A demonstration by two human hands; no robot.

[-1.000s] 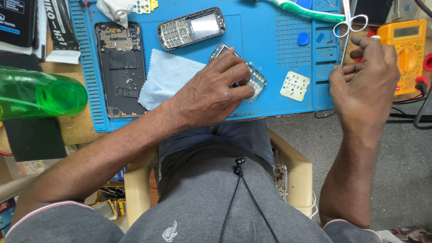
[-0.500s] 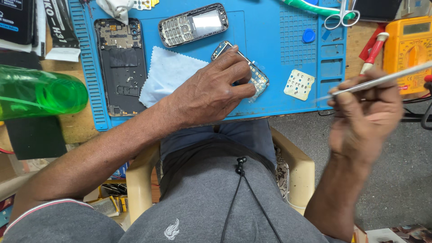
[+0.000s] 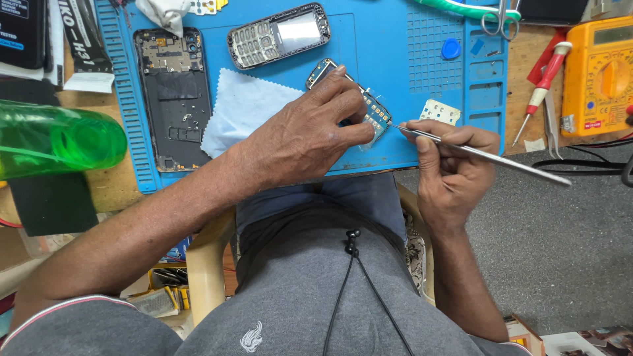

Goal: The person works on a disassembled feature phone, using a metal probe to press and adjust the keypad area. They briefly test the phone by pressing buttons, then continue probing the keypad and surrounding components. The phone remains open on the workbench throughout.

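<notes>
My left hand [image 3: 310, 135] presses a small phone circuit board [image 3: 376, 111] flat on the blue work mat [image 3: 389, 53], fingers over most of it. My right hand [image 3: 452, 171] grips metal tweezers [image 3: 481, 153], whose tip touches the board's right edge next to my left fingers. A white keypad sheet [image 3: 440, 111] lies just behind my right hand. A light blue cloth [image 3: 241, 109] lies under my left wrist.
On the mat lie a phone front housing with keypad [image 3: 278, 36] and a dark phone back frame [image 3: 173, 95]. A green bottle [image 3: 56, 138] lies at the left. Scissors [image 3: 496, 18], a red screwdriver [image 3: 542, 82] and a yellow multimeter [image 3: 600, 72] are at the right.
My right hand came down from the scissors area with the tweezers and swung left, bringing the tip to the board. My left hand stayed on the board.
</notes>
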